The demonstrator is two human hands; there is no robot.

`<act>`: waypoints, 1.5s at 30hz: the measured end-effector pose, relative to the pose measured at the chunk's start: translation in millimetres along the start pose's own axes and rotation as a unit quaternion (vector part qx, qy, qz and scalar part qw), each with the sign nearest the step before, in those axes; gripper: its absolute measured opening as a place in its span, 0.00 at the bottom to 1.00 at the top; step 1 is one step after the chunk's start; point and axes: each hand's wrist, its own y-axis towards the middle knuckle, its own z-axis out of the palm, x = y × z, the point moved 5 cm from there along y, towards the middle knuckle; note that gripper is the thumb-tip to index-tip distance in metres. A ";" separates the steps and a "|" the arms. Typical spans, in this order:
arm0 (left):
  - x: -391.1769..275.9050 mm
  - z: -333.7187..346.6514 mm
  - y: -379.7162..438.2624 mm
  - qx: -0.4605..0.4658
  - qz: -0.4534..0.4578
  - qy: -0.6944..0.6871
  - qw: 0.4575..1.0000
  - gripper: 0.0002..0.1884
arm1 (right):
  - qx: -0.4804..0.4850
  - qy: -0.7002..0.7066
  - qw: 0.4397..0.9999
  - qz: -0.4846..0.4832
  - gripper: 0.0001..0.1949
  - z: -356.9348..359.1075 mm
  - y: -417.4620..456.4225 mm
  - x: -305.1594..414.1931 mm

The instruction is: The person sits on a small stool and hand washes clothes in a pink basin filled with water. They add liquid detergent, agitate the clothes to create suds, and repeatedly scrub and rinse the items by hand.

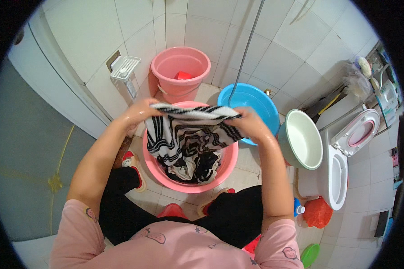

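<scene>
Between my two hands a wet-looking black-and-white striped cloth [198,126] is stretched wide, its lower part hanging into a pink plastic basin [188,189]. My left hand [139,111] grips the cloth's upper left corner. At the upper right corner, my right hand [249,124] holds the other end, slightly blurred. Bunched black and white laundry [195,168] lies in the basin below the raised cloth. Both forearms look wet. The cloth covers much of the basin's far side.
Behind the basin stand a pink bucket [156,69] with a red object inside and a blue basin [272,114] with a grey hose [245,50]. To the right are a pale green basin [304,139], a toilet [338,181] and a red bag-like object [318,212]. A door [37,151] borders the left.
</scene>
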 end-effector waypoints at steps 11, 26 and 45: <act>195.0 75.2 68.6 0.041 -0.313 -0.129 0.940 0.19 | 0.172 -0.099 0.975 0.096 0.17 59.9 99.5 -195.6; 345.8 136.5 202.6 -0.059 -0.107 0.223 0.967 0.31 | 0.093 -0.258 0.943 0.189 0.37 178.3 229.2 -356.4; 347.8 150.9 197.4 -0.164 -0.273 -0.305 0.898 0.23 | -0.144 -0.159 0.975 0.053 0.25 188.6 236.3 -319.6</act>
